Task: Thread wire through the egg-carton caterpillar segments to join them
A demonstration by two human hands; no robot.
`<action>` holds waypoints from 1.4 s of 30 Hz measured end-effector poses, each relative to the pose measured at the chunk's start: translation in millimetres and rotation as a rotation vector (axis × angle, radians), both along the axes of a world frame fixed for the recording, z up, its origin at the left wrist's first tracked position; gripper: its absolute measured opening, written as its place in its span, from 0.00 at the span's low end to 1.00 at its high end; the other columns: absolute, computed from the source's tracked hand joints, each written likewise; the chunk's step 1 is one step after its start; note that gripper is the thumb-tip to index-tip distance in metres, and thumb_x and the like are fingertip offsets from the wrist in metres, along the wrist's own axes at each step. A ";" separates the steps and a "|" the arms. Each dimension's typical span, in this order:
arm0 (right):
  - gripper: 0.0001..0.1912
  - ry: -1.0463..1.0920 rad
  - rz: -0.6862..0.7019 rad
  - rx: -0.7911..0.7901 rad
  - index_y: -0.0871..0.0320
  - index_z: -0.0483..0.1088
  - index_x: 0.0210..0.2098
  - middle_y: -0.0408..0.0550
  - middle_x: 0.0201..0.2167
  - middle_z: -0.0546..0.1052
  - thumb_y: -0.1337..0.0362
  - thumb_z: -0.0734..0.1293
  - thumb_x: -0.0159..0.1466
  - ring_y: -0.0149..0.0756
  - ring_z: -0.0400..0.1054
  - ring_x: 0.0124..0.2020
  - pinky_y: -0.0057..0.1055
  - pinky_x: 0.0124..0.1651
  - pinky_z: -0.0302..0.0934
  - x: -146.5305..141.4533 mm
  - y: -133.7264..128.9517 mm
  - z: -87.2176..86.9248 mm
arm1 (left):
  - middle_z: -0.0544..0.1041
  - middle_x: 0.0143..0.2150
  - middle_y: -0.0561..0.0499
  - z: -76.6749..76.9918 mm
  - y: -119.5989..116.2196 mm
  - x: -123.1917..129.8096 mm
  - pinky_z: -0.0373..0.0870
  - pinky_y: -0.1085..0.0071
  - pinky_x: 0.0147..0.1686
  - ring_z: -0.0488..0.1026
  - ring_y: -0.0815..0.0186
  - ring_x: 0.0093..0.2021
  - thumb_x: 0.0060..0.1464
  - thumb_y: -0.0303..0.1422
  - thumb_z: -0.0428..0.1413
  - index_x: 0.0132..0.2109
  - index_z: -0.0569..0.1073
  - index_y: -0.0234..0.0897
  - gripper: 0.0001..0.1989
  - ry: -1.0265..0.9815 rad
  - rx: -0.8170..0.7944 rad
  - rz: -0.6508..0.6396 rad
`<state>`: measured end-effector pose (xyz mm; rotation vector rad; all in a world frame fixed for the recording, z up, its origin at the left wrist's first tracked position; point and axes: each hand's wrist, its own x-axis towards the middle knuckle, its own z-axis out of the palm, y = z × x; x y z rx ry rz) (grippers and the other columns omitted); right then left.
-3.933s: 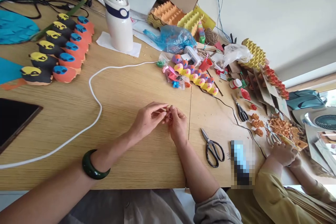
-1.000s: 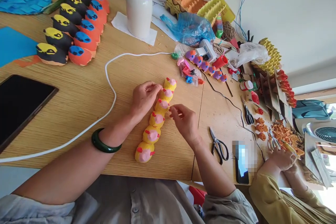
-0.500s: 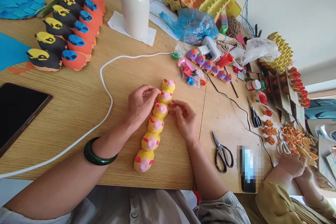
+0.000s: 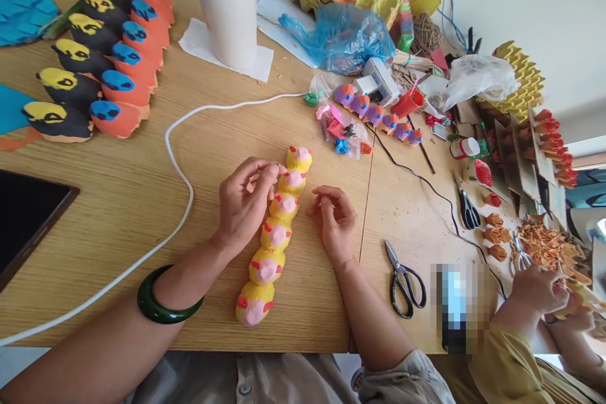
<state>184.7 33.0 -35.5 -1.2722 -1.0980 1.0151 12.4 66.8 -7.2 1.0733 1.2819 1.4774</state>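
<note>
A strip of yellow egg-carton bumps (image 4: 272, 237), each with a pink patch and small red bits, lies on the table between my hands. My left hand (image 4: 247, 199) is beside its far end, thumb and forefinger pinched at the left red bit of the second bump. Whether a loose piece sits between those fingertips is too small to tell. To the right of the strip, my right hand (image 4: 337, 221) is apart from it, fingers curled in and thumb near the forefinger. Anything in that hand is hidden.
Black-handled scissors (image 4: 404, 281) lie to the right, near a blurred phone (image 4: 457, 309). A white cable (image 4: 182, 170) curves along the left. Black and orange painted carton strips (image 4: 78, 85) and a white bottle (image 4: 227, 12) stand behind. At far right, a co-worker's hands (image 4: 540, 290) work.
My right hand has drawn away from the strip to the right. My left fingers remain by the second bump. The whole view has shifted slightly.
</note>
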 end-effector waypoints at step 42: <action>0.40 -1.163 0.220 0.127 0.53 0.72 0.65 0.51 0.65 0.78 0.77 0.65 0.54 0.53 0.65 0.70 0.60 0.76 0.52 96.4 176.1 24.5 | 0.81 0.32 0.51 -2.3 18.6 -0.6 0.80 0.68 0.39 0.79 0.68 0.31 0.48 0.30 0.62 0.36 0.81 0.36 0.06 -0.549 -0.298 -0.069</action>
